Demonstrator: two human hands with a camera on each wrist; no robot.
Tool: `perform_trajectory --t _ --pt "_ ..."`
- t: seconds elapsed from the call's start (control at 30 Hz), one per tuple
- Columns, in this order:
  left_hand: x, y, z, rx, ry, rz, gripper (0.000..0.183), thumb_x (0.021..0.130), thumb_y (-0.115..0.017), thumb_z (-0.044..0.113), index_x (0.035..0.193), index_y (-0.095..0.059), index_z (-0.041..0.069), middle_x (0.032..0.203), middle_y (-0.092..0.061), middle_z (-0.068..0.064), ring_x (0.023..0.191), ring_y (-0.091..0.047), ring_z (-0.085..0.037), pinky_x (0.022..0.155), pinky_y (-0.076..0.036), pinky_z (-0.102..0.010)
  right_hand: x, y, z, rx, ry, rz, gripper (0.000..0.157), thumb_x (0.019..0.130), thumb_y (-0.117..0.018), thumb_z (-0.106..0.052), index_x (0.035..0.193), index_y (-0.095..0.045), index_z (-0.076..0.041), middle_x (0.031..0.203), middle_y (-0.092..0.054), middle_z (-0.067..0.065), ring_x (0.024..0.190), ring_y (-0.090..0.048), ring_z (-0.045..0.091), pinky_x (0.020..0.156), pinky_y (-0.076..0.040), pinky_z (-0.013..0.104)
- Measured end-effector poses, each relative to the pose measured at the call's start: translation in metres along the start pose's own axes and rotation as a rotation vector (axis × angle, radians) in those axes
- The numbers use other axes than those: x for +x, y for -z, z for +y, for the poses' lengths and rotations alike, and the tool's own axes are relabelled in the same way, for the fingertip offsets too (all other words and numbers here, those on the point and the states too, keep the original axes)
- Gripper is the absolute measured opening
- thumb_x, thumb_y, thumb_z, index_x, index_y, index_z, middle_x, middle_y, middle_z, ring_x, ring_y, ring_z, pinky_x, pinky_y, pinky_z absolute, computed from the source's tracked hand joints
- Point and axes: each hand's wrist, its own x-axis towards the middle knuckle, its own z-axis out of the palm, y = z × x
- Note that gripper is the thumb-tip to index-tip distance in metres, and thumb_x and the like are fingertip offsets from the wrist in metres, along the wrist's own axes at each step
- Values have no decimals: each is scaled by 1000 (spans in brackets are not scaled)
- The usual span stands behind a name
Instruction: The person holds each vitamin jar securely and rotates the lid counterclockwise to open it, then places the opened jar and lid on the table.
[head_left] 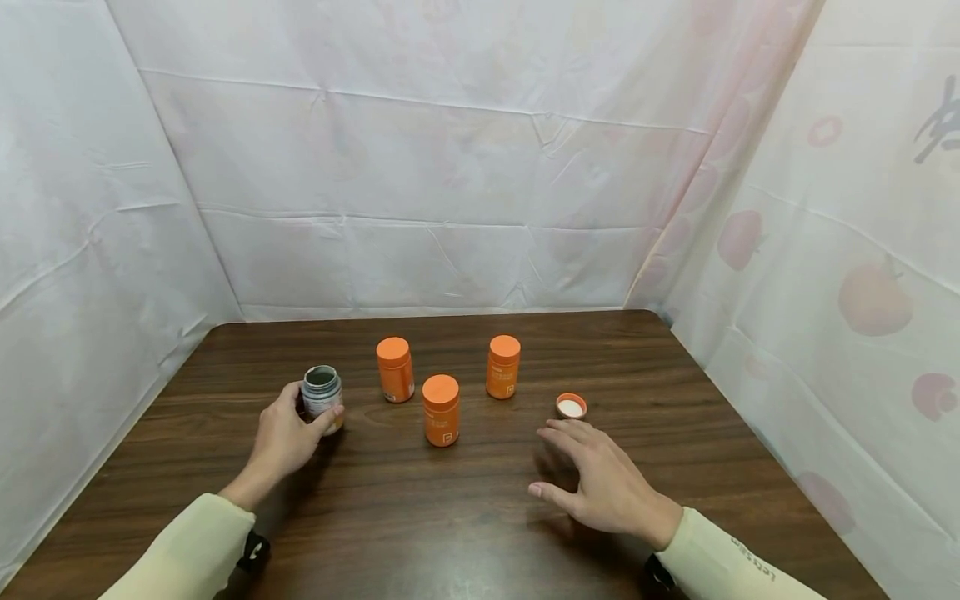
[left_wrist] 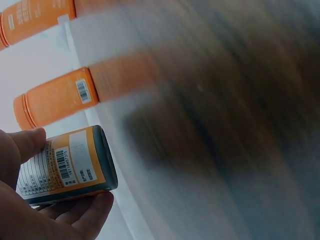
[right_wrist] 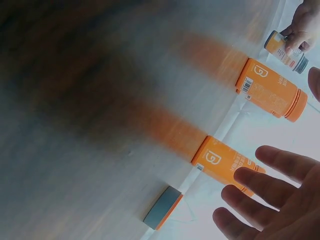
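Note:
My left hand grips an uncapped grey bottle with an orange and white label, thumb on one side and fingers round the other. Its open mouth faces up. The left wrist view shows a barcode on the label of this bottle and its dark base. On the right, my right hand is spread palm down above the table, holding nothing. Just beyond its fingertips lies a cap, white inside with an orange rim, turned upside down. Seen from the right wrist, the side of the cap is grey.
Three capped orange bottles stand upright between the hands: one at the back left, one nearer the front and one at the back right. The dark wooden table is bordered by pale hanging sheets on three sides.

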Motion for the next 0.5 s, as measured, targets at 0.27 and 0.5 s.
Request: perform_trajectory --t 0.27,0.5 --pt "10 2 -10 18 39 8 69 95 -75 37 136 -47 -10 119 -63 -33 107 -63 -45 85 -50 -56 -1 1 -1 15 1 -22 74 88 -68 -67 141 -62 -15 144 -58 6 133 -53 30 102 -45 58" --pt "16 3 -17 22 69 -25 72 96 -73 38 138 -43 -12 124 -59 -35 112 -59 -49 89 -48 -59 0 2 0 8 -14 -41 76 88 -65 -70 142 -61 -17 145 -58 4 134 -52 27 104 -44 57"
